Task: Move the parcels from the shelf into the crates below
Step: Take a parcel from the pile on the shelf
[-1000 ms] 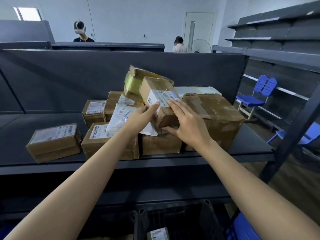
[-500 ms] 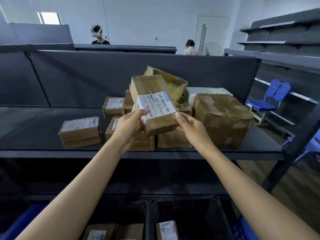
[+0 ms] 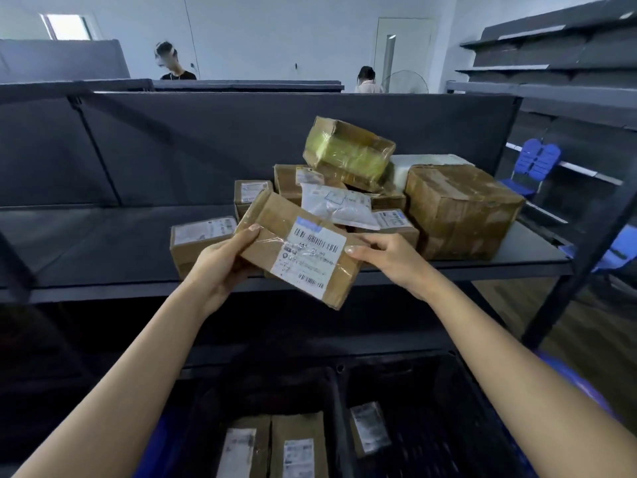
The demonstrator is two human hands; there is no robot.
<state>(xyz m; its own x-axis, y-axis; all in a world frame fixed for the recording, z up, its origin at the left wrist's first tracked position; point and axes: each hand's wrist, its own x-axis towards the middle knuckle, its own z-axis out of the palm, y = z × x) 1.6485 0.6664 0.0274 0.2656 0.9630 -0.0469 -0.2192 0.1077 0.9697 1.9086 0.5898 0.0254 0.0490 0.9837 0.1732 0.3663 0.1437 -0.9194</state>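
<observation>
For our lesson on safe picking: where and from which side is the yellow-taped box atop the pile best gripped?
Probably by its two short ends, reaching over the front of the pile: the yellow-taped box lies tilted on top, nothing rests on it, and both ends stand free.

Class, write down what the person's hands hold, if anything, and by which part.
A labelled cardboard parcel: the left hand grips its left end, and the right hand grips its right edge.
</observation>
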